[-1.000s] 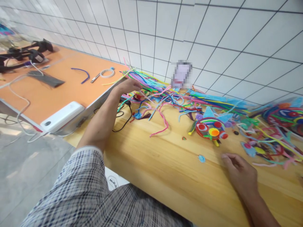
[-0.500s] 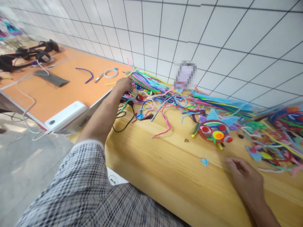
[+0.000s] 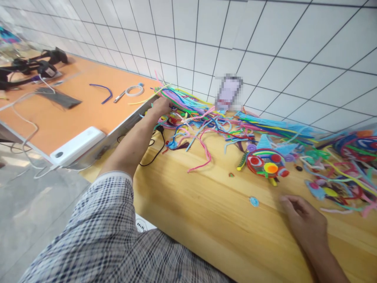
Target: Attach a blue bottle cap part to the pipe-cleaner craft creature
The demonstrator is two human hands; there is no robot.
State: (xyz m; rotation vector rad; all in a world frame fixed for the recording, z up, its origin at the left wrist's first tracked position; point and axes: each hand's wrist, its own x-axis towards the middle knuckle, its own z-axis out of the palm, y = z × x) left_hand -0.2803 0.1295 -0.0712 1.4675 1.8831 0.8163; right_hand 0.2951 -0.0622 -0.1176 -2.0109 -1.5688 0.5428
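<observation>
My left hand [image 3: 161,107] reaches into the left end of a bundle of colourful pipe cleaners [image 3: 182,98]. Its fingertips are hidden among the fuzzy strands, so any hold on one does not show. On the wooden table, my right hand [image 3: 308,222] rests loosely curled on its side, with nothing visible in it. Nearest to that hand are a small light-blue coiled disc [image 3: 254,201] and a round pipe-cleaner figure [image 3: 263,162] with red circles, an orange middle and blue pointed pieces on top.
Loose pipe cleaners [image 3: 206,151] and a black cable [image 3: 161,145] lie in front of the bundle. A pixelated phone [image 3: 229,92] leans on the tiled wall. Another tangle [image 3: 335,184] is at right. The orange table [image 3: 88,106] at left bears a white power strip [image 3: 78,145].
My left hand has shifted slightly right and deeper into the pipe-cleaner bundle. My right hand stays in place. The view has moved slightly.
</observation>
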